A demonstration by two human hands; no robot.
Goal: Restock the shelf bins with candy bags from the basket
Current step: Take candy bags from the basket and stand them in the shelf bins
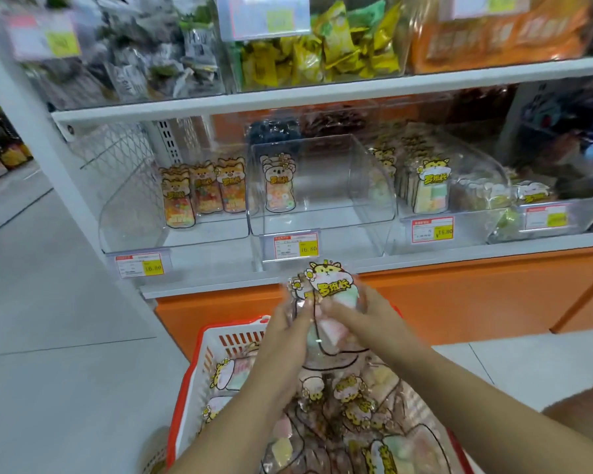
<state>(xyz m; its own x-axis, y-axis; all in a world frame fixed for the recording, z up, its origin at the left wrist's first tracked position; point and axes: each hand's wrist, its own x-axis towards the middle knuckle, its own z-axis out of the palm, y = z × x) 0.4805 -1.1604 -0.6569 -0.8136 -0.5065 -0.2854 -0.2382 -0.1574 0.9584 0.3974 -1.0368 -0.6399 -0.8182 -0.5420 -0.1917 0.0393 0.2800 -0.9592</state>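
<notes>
Candy bags (326, 302), both hands gripping, above basket (199, 367)

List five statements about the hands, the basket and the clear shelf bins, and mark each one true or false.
1. The left hand and the right hand together hold candy bags above the basket. True.
2. The middle bin is packed full. False: bags show only at its left wall, and the rest is bare.
3. The basket is empty. False: many more bags lie in it.
4. The left bin holds upright bags. True.
5. The basket stands on the top shelf. False: it sits low, in front of the shelf's orange base.
</notes>
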